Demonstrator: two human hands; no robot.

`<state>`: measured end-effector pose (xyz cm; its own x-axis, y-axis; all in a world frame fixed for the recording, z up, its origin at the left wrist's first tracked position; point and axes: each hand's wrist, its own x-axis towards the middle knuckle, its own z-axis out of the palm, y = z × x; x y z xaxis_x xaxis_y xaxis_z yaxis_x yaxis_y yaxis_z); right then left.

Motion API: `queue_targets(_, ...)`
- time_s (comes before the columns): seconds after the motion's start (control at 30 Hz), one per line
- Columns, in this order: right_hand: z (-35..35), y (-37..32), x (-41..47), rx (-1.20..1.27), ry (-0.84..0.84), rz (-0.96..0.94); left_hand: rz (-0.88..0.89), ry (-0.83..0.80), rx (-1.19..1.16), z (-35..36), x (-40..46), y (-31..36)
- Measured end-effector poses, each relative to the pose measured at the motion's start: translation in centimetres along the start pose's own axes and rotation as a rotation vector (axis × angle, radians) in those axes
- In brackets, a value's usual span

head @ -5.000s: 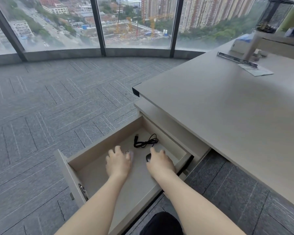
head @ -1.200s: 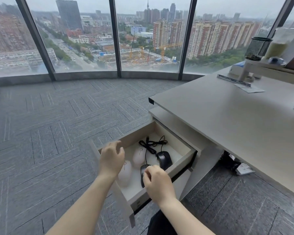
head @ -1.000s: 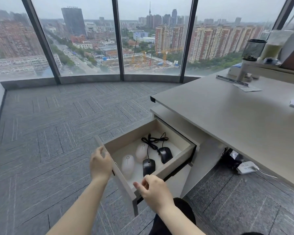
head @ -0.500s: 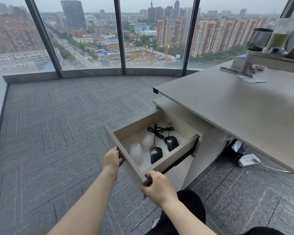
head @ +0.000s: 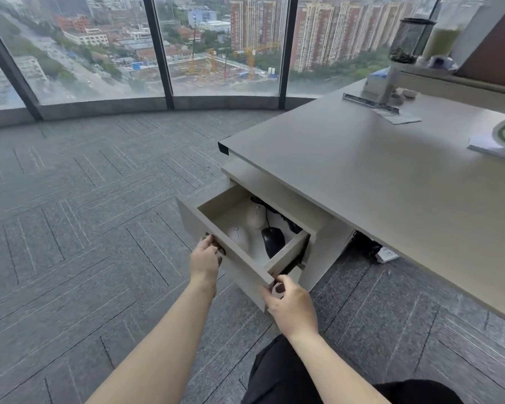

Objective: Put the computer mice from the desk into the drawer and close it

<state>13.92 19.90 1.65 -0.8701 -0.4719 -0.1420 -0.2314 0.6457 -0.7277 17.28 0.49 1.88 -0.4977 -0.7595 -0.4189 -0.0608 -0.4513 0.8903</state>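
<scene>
The fingers of the left hand curl against the drawer front about midway along it, seemingly hooked around a dark pull there, while the right hand grasps the near corner of that same front panel, thumb on top and the rest wrapped below. Holding the panel at two spread points looks meant to keep the drawer square on its runners as it is pushed in, so it does not skew or jam. The drawer is partly open, its back portion already under the pedestal top. Inside lie two white mice, one behind the other, and just beside them a black mouse with its cable trailing toward the back; a second dark shape farther in is mostly hidden. The visible part of the tabletop above carries no mice, so only the closing push appears to remain.
</scene>
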Motion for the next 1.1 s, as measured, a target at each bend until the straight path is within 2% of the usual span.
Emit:
queue_targets(0.13,-1.0,1.1,2.3,0.054,0.057,0.12,0.011,0.0,0.016,3.5,1.5,-0.1)
queue_targets(0.37,-2.3,2.9,6.4,0.189,0.164,0.225,-0.054,-0.027,-0.078,9.0,2.3,0.1)
queue_targets(0.7,-3.4,4.1,10.3,0.269,0.258,0.216,-0.09,-0.14,-0.071,13.0,4.5,-0.6)
queue_targets(0.97,-3.8,4.7,11.2,0.294,0.24,0.243,-0.09,-0.122,-0.088,14.5,4.6,-0.8)
queue_targets(1.1,-4.4,4.4,11.3,0.248,0.217,0.241,-0.062,-0.155,-0.016,14.4,4.5,-0.4)
